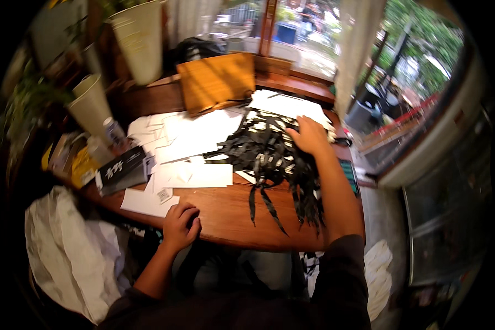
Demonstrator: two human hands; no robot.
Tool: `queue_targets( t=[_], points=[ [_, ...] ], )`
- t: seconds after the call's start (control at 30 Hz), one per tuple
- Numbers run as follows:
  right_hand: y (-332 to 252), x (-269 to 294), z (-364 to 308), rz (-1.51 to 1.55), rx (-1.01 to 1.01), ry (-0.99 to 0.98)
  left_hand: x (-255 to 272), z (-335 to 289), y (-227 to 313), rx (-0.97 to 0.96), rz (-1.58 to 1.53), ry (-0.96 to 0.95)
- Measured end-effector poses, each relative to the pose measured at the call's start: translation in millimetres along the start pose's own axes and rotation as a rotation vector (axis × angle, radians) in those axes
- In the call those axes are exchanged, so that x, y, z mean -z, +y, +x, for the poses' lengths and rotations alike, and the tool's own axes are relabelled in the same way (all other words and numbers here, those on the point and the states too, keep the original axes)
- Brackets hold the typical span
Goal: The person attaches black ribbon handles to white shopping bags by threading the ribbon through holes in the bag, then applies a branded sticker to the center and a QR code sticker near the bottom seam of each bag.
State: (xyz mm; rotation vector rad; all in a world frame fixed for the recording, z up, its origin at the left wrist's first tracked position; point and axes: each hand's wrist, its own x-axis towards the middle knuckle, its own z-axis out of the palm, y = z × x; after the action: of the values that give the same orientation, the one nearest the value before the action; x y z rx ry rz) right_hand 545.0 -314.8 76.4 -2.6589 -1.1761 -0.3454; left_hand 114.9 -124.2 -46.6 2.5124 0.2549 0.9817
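The right hand (312, 136) stretches to the far right of the desk (242, 212) in the head view, its thumb and fingers spread at the edge of a heap of black ribbons (269, 148) and a white paper stack (283, 105). Whether those fingers grip anything, I cannot tell. The left hand (181, 226) sits at the desk's near edge with its fingers loosely curled; a dark patch between thumb and fingers makes it unclear whether it holds something.

The ribbons lie tangled just left of the right hand and forearm, and beyond and to the right of the left hand, well apart from it. Several loose ends trail across the bare wood toward the near edge. The paper stack is behind the heap, partly under the right hand's fingers.

Just beyond the left hand is a white card (148, 202), with another white sheet (209, 176) farther in. More white papers (198, 129) spread left of the ribbons, in front of a leaning wooden board (217, 80). A black box (124, 168) rests at the left, near a bottle (114, 131). A flat dark object (347, 176) shows right of the right forearm.
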Motion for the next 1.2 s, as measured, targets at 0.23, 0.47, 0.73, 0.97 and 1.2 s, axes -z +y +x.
queue_targets(
  t=[0.23,0.47,0.73,0.97,1.2],
  points=[
    [16,2,43,-0.003,0.119,0.017,12,-7,-4,0.039,-0.011,0.024],
    [43,-3,48,-0.069,0.155,-0.045,8,-10,-8,0.013,-0.020,0.082],
    [5,79,14,-0.241,0.228,0.235,12,-14,-15,0.013,-0.039,0.080],
    [-25,187,-52,0.158,0.168,0.688,10,-10,-13,-0.012,-0.078,0.052],
    [-111,170,-148,-0.194,0.673,0.470,8,-14,-15,0.057,-0.096,0.061]
  ],
)
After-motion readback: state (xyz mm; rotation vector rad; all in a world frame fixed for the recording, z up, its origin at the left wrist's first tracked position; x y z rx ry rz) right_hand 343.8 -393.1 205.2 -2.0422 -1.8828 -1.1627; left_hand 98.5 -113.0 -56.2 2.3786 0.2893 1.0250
